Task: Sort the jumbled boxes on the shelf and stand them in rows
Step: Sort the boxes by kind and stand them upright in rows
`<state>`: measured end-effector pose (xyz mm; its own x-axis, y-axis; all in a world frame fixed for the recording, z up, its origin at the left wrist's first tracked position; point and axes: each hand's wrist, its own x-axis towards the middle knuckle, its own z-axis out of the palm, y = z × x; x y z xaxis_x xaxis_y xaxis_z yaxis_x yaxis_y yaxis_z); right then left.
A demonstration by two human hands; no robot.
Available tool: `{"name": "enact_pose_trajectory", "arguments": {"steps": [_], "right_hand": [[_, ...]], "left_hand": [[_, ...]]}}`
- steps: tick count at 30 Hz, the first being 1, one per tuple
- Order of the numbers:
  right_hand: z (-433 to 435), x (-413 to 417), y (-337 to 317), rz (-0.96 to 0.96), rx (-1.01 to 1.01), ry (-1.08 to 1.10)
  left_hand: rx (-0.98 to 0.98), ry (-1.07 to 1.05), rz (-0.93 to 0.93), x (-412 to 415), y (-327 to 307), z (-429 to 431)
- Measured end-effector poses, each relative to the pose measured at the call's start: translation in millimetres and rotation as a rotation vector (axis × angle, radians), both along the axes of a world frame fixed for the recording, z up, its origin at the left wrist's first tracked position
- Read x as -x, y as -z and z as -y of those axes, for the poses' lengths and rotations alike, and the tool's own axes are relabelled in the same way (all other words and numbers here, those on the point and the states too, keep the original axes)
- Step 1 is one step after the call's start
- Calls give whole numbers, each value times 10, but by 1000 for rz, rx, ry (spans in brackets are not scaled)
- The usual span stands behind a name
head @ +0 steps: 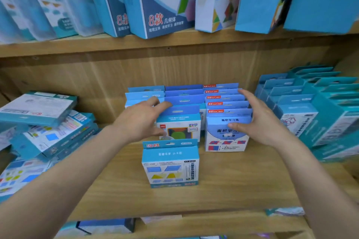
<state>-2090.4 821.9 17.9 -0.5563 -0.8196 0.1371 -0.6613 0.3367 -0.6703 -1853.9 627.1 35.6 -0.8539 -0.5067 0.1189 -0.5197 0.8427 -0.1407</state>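
On the far left of the wooden shelf (242, 184), a stack of flat blue boxes (44, 120) lies tumbled on its side, the top ones askew. My left hand (139, 120) reaches in just right of that heap. Its fingers (155, 102) are spread and fairly straight, curled around nothing, and their tips rest on the hang tabs of the left row of standing boxes (144, 93) and on the row next to it. My left thumb lies low against the left edge of the front box of the middle row (179, 122), which stands upright behind my palm.

In front of that row, apart from it and nearer to me, a single small box with blue and yellow shapes (171, 165) stands upright on its own between my two forearms; neither hand touches it.

To the right is the row of boxes with red labels (226, 134), packed one behind another. My right hand (260, 120) lies open along this row's right side. Its fingers (250, 97) stretch straight back along the tabs, and the thumb lies across the upper front of the first box.

Further right, well clear of my hand, more teal boxes (303, 106) stand in tight rows. On the shelf above, tall blue and white boxes (159, 2) lean together.
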Motion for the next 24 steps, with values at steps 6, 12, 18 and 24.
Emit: {"name": "enact_pose_trajectory", "arguments": {"steps": [6,12,18,24], "right_hand": [[-43,96,73,-78,-33,-11],[-69,123,70,-179,-50,20],[-97,102,20,-204,-79,71],[-66,74,-20,-262,-191,68]], "left_hand": [[-97,-15,-82,188,210,47],[-181,-21,-199,327,235,-47],[-95,51,-73,377,175,-26],[-29,91,39,403,88,56]]}}
